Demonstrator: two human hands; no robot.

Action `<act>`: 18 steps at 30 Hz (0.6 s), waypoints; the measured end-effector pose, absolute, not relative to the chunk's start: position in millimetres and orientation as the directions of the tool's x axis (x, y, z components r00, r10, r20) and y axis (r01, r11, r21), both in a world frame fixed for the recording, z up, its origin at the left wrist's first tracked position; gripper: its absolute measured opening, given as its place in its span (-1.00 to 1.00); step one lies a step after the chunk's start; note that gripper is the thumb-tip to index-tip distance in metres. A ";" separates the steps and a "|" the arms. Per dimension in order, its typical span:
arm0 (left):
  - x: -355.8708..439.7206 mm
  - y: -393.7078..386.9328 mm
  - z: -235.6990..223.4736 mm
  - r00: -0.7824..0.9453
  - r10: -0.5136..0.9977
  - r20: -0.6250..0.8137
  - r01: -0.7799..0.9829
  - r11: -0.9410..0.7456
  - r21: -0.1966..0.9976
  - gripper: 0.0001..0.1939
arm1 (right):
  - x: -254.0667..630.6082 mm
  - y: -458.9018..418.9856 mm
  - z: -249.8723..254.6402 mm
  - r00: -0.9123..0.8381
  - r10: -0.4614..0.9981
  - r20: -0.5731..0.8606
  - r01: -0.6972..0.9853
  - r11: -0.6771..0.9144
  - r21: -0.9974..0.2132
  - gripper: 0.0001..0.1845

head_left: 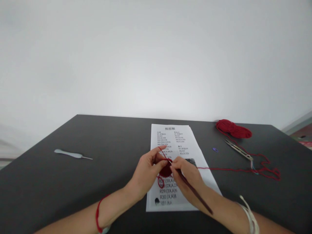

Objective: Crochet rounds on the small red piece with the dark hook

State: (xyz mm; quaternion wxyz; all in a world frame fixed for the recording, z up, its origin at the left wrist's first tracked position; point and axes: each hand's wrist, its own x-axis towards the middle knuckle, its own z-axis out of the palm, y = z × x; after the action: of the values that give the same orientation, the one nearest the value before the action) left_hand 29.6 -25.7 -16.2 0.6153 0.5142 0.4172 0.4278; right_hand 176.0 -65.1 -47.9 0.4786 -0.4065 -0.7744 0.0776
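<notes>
A pale blank wall (156, 55) fills the upper half of the frame. Below it, a dark grey flat-topped desk (102, 136) spans the lower half. A white printed paper pattern sheet (174, 136) is laid at lower centre, with columns of Chinese headings and row codes; its middle is hidden by the hands. A loose dark red yarn skein (233, 128) is seen at upper right on the desk, and a looping dark red yarn strand (243, 168) runs from that area to the work. A pale blue-grey handled crochet hook (70, 153) lies at left, well apart from the hands. A slim metal tweezer-like tool (239, 150) lies at right, with a small purple plastic stitch marker (215, 149) just beside it.

The hands are held close together above the sheet, at lower centre. A small dark red crocheted disc (166, 170) is pinched in the left hand (146, 170), with yarn passed over its raised fingers. A long dark brown crochet hook (195, 191) is clamped in the right hand (187, 177), its tip at the disc's edge. The step in hand is judged to be a stitch at that edge; the next move appears to call for yarn to be caught on the hook.
</notes>
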 end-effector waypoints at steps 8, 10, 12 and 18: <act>21.0 -20.5 -14.0 0.280 0.938 0.205 0.231 -0.273 0.934 -0.62 | 173.3 -61.6 -25.7 0.040 0.997 0.058 -0.274 0.067 -0.959 -0.77; 20.4 -20.6 -13.3 0.290 0.932 0.219 0.264 -0.298 0.917 -0.62 | 175.0 -61.3 -23.9 0.005 1.000 0.029 -0.308 0.029 -0.951 -0.76; 20.1 -20.4 -13.6 0.296 0.930 0.217 0.275 -0.301 0.913 -0.62 | 179.8 -62.2 -26.8 -0.016 0.994 0.112 -0.110 0.110 -0.988 -0.79; 18.9 -19.1 -14.9 0.307 0.929 0.204 0.240 -0.283 0.929 -0.63 | 194.6 -62.7 -35.2 -0.348 0.714 0.607 0.433 0.697 -0.571 -0.83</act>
State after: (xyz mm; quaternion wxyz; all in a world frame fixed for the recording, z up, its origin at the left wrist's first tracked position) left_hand 18.9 -19.1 -14.9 0.4224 0.6893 0.4241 0.4081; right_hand 194.6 -62.7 -35.2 0.4463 -0.3559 -0.8059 0.1573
